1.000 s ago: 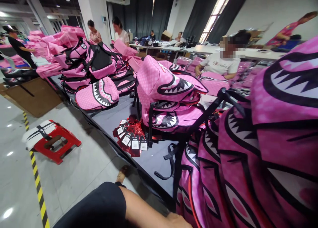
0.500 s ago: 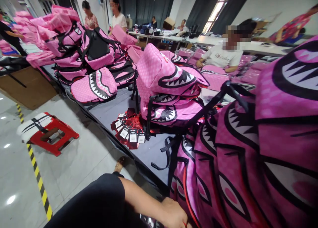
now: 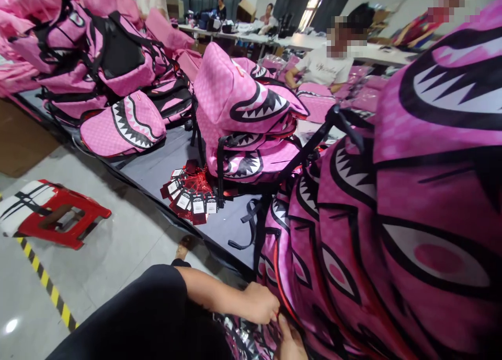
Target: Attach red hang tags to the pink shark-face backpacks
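Observation:
My left hand (image 3: 261, 303) reaches in from a black sleeve, its fingers closed in a pinch at the lower edge of the pink backpacks. A small bit of red shows at its fingertips; what they grip cannot be made out. My right hand (image 3: 291, 341) comes up from the bottom edge, partly cut off, its fingers bent and meeting the left fingertips. Right beside both hands is the nearest pink backpack (image 3: 288, 268), with a red-edged zip and shark-face print. More shark-print backpacks (image 3: 435, 193) lean upright in a row to the right.
On the grey table (image 3: 145, 159) lie a fan of black-and-red hang tags (image 3: 194, 198), a stack of backpacks (image 3: 235, 109) and a larger backpack pile (image 3: 117, 51). A red stool (image 3: 82, 213) stands on the floor at left. Across the table sits a co-worker (image 3: 323, 67).
The view has turned to the right and slightly down. My right hand has come into sight at the bottom, meeting my left hand, which stays pinched beside the backpacks.

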Tool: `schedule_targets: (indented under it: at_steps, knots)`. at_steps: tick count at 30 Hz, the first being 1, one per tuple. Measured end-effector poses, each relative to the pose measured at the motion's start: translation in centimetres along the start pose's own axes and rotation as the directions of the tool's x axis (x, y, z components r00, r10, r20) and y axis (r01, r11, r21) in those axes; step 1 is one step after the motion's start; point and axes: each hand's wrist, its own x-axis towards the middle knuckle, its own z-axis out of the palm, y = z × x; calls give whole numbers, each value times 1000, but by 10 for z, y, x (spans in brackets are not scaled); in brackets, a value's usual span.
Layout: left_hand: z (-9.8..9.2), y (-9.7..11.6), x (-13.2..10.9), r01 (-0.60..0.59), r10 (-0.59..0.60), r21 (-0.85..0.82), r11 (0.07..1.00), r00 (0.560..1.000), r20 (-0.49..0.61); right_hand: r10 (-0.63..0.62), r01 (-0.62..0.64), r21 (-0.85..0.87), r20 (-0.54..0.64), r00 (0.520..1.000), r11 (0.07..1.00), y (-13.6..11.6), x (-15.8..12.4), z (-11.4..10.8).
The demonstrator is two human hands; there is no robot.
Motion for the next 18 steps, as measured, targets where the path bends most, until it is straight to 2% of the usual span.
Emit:
schedule_targets:
  at_steps: [3, 5, 13, 18]
  knots:
    - [-4, 2, -2, 7, -7, 4, 1000, 1000, 6, 90, -75, 314, -33, 995, 946, 4, 1, 10]
    - [-8, 3, -5, 0, 0, 10, 1000, 1000, 7, 117, -94, 431, -28, 993, 897, 3, 2, 13]
    - [-19, -1, -13, 16, -16, 15, 1000, 1000, -19, 133, -74, 548, -69, 989, 833, -21, -9, 25]
    - [-20, -4, -11, 15, -15, -1, 1000, 1000, -2, 178, -76, 591, -117, 977, 803, -20, -10, 30]
